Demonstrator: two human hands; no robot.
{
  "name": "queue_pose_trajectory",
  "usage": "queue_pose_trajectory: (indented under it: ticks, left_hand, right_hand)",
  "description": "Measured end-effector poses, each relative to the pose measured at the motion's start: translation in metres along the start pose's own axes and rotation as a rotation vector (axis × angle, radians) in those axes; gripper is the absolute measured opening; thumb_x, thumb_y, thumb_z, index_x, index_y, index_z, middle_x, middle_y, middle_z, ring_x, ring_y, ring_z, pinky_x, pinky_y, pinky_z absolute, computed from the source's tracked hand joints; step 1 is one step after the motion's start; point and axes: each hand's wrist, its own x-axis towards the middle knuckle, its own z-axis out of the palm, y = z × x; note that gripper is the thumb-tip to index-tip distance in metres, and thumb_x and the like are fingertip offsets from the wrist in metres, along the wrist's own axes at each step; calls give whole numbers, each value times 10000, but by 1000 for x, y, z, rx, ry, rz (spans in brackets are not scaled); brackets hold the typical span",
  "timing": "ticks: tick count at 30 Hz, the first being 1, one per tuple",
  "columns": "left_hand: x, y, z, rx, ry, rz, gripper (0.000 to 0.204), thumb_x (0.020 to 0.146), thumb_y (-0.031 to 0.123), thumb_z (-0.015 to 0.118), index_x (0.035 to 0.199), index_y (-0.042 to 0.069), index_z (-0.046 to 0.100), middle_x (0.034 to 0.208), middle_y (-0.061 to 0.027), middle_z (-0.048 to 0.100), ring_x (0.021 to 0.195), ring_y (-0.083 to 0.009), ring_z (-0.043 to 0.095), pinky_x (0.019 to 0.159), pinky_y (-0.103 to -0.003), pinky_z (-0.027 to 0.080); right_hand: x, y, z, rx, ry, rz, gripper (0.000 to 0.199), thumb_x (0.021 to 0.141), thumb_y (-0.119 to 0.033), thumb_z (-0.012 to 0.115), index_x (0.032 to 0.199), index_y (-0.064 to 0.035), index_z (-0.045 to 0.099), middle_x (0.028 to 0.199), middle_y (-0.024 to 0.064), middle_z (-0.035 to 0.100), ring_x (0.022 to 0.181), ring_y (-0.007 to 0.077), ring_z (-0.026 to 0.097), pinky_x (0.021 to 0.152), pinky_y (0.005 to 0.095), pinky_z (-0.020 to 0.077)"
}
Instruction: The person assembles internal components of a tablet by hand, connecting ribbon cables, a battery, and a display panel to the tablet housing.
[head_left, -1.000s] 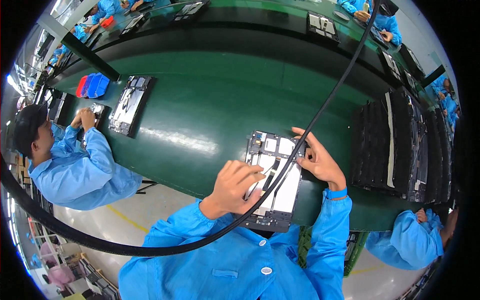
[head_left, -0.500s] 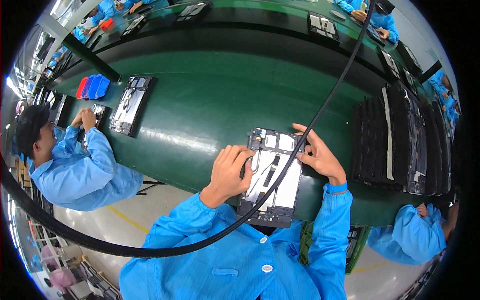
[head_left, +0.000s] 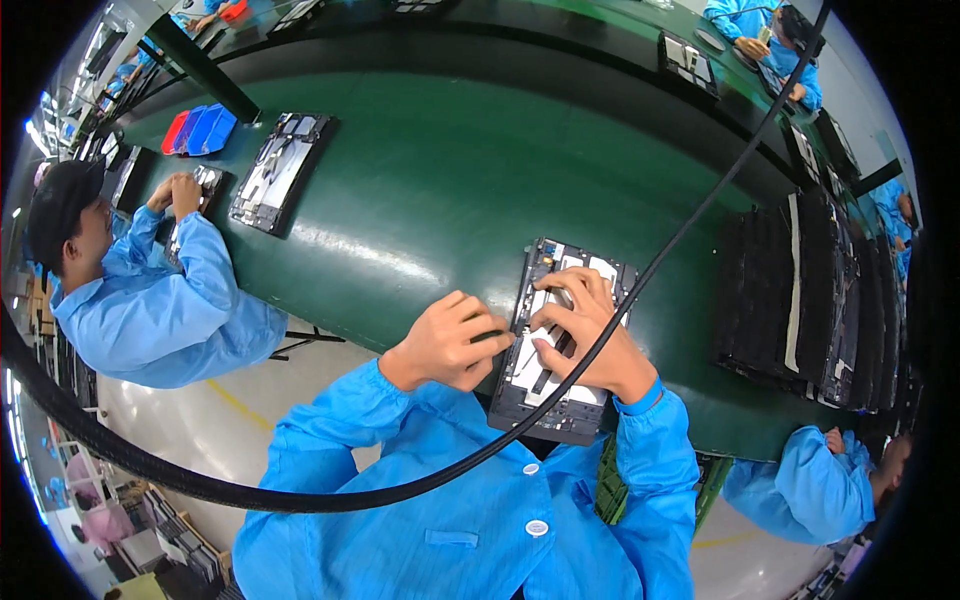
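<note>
An opened tablet-like device (head_left: 515,402) with a black frame, white panels and thin cables lies in front of me at the bench's near edge. My left hand (head_left: 452,342) is beside its left edge, fingers curled together and fingertips at the rim. Whether anything small is between them is hidden. Above the middle of the device is my right hand (head_left: 592,335), its fingers bent and apart, with thumb and forefinger over the white panel. That hand covers part of the device's upper right.
A black cable (head_left: 700,205) crosses the view over the device. Dark device frames (head_left: 770,290) stand stacked on the right. Another opened device (head_left: 283,175) and blue and red bins (head_left: 208,130) are at the left of the green bench (head_left: 440,150). A co-worker (head_left: 150,290) sits at the left.
My right hand has left the device's right edge and come over its middle. My left hand has curled at the left edge. The device appears slightly farther right in view.
</note>
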Motion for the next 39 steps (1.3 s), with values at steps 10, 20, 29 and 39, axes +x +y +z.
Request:
queue_pose_trajectory:
  ticks: [10, 20, 29, 39]
  left_hand:
    - [-4, -23, 5, -42, -85, 380, 494, 635, 144, 731, 1110, 43, 821, 1089, -89, 777, 884, -258, 691, 762, -391, 557]
    - [-8, -27, 6, -52, -44, 462, 446, 674, 180, 740, 1088, 39, 823, 1090, -85, 773, 866, -249, 687, 726, -379, 541]
    - [-3, -30, 5, -77, -101, 507, 453, 713, 209, 744, 1128, 35, 805, 1076, -89, 764, 862, -244, 684, 718, -372, 530]
    - [11, -40, 8, -97, -96, 656, 360, 779, 226, 747, 1073, 21, 781, 1028, -108, 749, 817, -227, 687, 709, -370, 556]
  right_hand:
    - [3, -17, 8, -66, -38, -105, 201, 811, -46, 828, 959, -77, 695, 1268, 104, 666, 1290, 384, 586, 1090, 535, 470]
    - [-1, -25, 10, -290, -77, -205, 302, 727, -70, 779, 994, -59, 638, 1168, 113, 649, 1192, 349, 629, 1054, 515, 505]
    - [3, -8, 18, -345, 92, -232, 252, 767, -51, 747, 1016, -46, 710, 919, 105, 599, 972, 324, 627, 942, 461, 526]
    - [10, -2, 15, -342, 150, -220, 258, 800, -35, 743, 1058, -41, 742, 898, 74, 598, 897, 281, 631, 823, 422, 507]
